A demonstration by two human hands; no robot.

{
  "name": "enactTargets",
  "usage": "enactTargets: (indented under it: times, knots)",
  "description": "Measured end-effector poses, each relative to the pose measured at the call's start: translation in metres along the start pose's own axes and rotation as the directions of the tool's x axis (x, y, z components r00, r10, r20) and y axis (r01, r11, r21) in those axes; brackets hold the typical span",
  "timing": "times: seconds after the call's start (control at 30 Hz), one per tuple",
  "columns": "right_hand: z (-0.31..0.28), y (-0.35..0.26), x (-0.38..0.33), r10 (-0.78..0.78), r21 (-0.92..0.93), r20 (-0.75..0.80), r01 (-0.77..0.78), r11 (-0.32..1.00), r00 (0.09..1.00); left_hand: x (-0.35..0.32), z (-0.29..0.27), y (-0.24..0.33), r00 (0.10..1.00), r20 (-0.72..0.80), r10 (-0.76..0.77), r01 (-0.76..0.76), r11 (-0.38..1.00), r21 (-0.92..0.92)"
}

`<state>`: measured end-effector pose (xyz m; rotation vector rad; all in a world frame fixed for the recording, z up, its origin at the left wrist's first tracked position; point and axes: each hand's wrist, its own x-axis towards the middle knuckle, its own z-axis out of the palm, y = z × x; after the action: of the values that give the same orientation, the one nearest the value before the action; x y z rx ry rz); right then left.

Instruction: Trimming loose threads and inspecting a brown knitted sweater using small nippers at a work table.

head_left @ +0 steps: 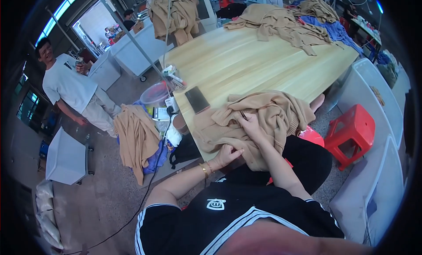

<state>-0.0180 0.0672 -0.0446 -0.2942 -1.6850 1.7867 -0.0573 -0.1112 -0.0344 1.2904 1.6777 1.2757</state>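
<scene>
A tan knit sweater [274,107] lies bunched on the near edge of the wooden table and hangs over it toward my lap. My left hand [227,156] is closed on the fabric at the table's edge, with the thumb lying on top. Farther up and to the right, my right hand [249,124] rests over the knit, fingers closed around a small dark tool [244,116]. Most of that tool is hidden by the fingers, so its kind does not show. A dark flat phone-like slab [197,100] lies left of the sweater.
More tan sweaters [281,24] are heaped across the table [206,52]; others [138,134] hang at the left. A red stool [351,134] and white bins [378,184] stand right. A black cord [151,180] trails to the floor. A person [72,83] stands at left.
</scene>
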Motion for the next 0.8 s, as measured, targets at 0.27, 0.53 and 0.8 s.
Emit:
enactTargets:
  times: [0.27, 0.53, 0.8]
  knots:
    - [0.0, 0.006, 0.004, -0.005, -0.084, 0.042, 0.009, 0.996, 0.999, 0.003, 0.0, -0.008, 1.0, 0.01, -0.015, 0.014, 0.998, 0.067]
    - [0.009, -0.005, -0.004, -0.006, -0.056, 0.032, 0.007, 0.998, 0.999, 0.008, -0.008, 0.007, 0.961, 0.084, -0.262, 0.272, 0.949, -0.158]
    - [0.005, -0.014, 0.0, 0.003, -0.061, 0.102, 0.003, 0.998, 0.995, -0.008, -0.078, 0.11, 0.612, 0.539, -0.578, 0.51, 0.81, 0.29]
